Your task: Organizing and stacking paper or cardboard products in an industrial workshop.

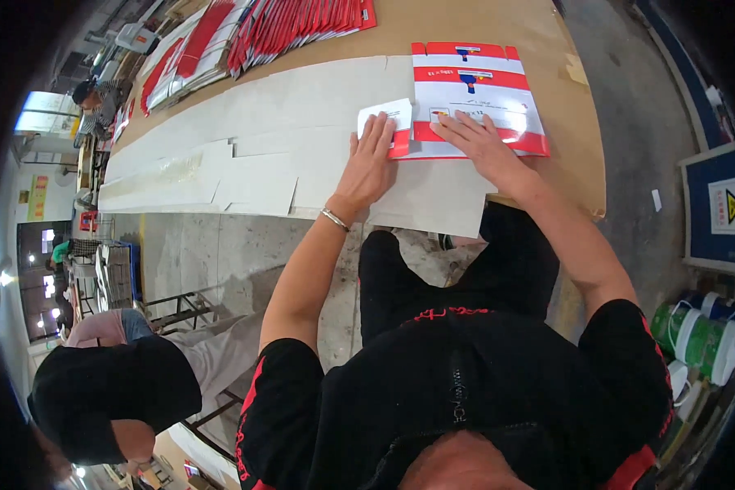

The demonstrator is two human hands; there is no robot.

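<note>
While both hands press flat, fingers spread, the left hand (371, 159) lies on the white flap (386, 116) and the right hand (476, 144) on the red-and-white carton (475, 102), gripping nothing. That carton lies flat on the brown table (465, 24), at 12 o'clock from the person. White sheets (245, 155) run toward 9 o'clock; red stacks (261, 28) sit at 11 o'clock. Green buckets (698, 335) stand at 4 o'clock.
</note>
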